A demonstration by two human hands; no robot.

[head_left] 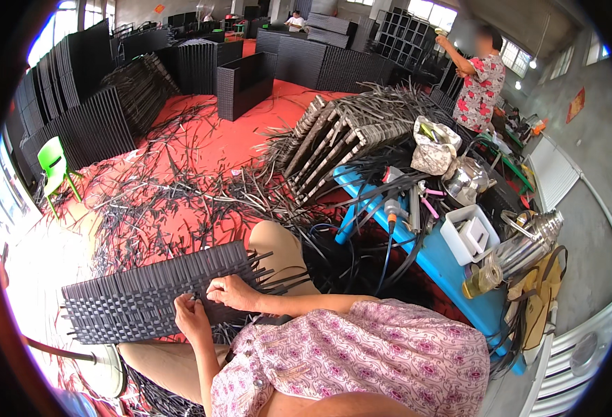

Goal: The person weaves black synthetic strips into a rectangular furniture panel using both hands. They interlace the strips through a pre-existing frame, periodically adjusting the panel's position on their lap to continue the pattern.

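A black woven panel (153, 290) lies tilted across my lap, its left part in a tight basket weave and its upper part in long parallel strips. Loose black strip ends (278, 281) stick out at its right edge. My left hand (193, 318) is at the panel's lower middle, thumb and fingers pinched on a small dark piece that looks like a strip. Just to its right, my right hand (234, 292) rests against the weave with bent, closed fingers; whatever is between its fingertips is hidden. Both hands are close together, a short gap apart.
At my right, a blue bench (417, 257) carries a white plastic box (470, 235), a metal flask (528, 240) and tools. Beyond it stand frames (341, 142) with loose strips. Cut strips litter the red floor. A green chair (54, 167) stands left; a person (478, 87) stands far right.
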